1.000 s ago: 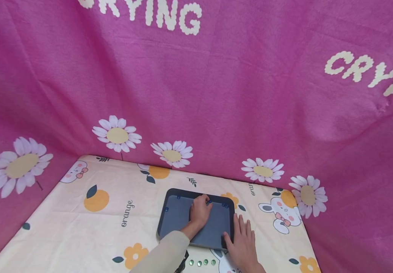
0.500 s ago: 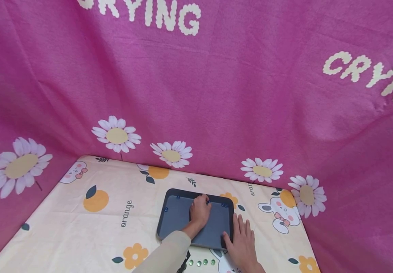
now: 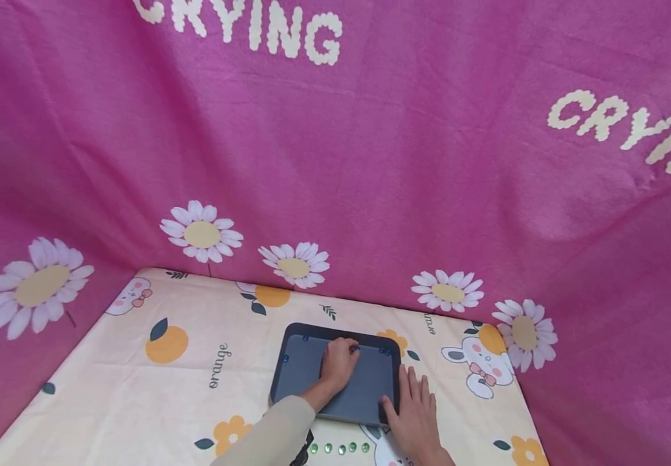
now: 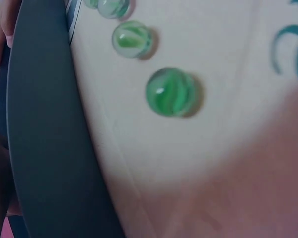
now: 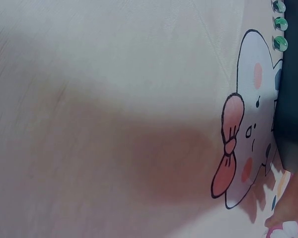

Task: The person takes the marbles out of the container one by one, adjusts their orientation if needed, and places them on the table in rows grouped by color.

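In the head view a dark grey baking tray [image 3: 364, 395] lies on the table. My left hand [image 3: 336, 366] reaches into it, fingers curled, and seems to pinch a blue marble [image 3: 354, 348] near the far wall; the fingers partly hide it. My right hand [image 3: 415, 411] lies with straight fingers along the tray's right side, its thumb over the near right corner. Other blue marbles sit inside: one far left [image 3: 305, 338], one by the left wall [image 3: 285, 358], a pair [image 3: 384, 351] at the far right. The right wrist view catches only part of my right hand [image 5: 293, 198].
Several green marbles [image 3: 342, 448] form a row on the tablecloth in front of the tray. In the left wrist view a green marble [image 4: 171, 92] lies close to the tray's outer wall [image 4: 49, 124]. A pink curtain [image 3: 370, 162] hangs behind the table.
My left hand has drawn slightly back from the far wall, and the blue marble at its fingertips is a little nearer. Another green marble shows beside my sleeve. My right hand stays put.
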### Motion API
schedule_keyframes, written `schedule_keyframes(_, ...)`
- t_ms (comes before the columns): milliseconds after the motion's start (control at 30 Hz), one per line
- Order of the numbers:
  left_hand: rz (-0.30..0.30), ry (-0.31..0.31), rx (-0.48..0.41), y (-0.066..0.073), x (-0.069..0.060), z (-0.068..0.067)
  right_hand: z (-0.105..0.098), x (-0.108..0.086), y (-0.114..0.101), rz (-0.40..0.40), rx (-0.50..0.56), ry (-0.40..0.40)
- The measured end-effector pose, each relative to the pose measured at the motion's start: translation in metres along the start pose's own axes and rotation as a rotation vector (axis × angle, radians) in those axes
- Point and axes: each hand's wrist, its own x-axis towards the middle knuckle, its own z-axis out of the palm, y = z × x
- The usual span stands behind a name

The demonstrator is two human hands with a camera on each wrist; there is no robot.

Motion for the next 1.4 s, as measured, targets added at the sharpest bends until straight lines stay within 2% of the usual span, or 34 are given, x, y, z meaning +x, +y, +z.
schedule_keyframes(233, 0.053, -0.038, -0.114, -0.002, -0.013, -0.009, 0.005, -0.002, 0.005, 0.001, -0.016, 0.008)
schedule_keyframes(367, 0.096, -0.053, -0.179, 0.001, -0.021, -0.017, 0.007, -0.001, 0.007, 0.012, -0.013, 0.0)
schedule_keyframes(500, 0.111, -0.089, -0.23, 0.005, -0.029, -0.026, 0.007, -0.001, 0.008, 0.013, -0.006, 0.002)
schedule_keyframes(900, 0.096, -0.234, -0.331, 0.011, -0.056, -0.046, 0.009, -0.002, 0.007, -0.001, 0.0, 0.013)
schedule_keyframes(1133, 0.067, -0.318, -0.409, 0.013, -0.071, -0.055, 0.008, -0.001, 0.005, -0.006, -0.009, 0.008)
schedule_keyframes(1400, 0.07, -0.351, -0.49, 0.014, -0.098, -0.062, 0.004, -0.001, 0.002, -0.022, -0.02, 0.023)
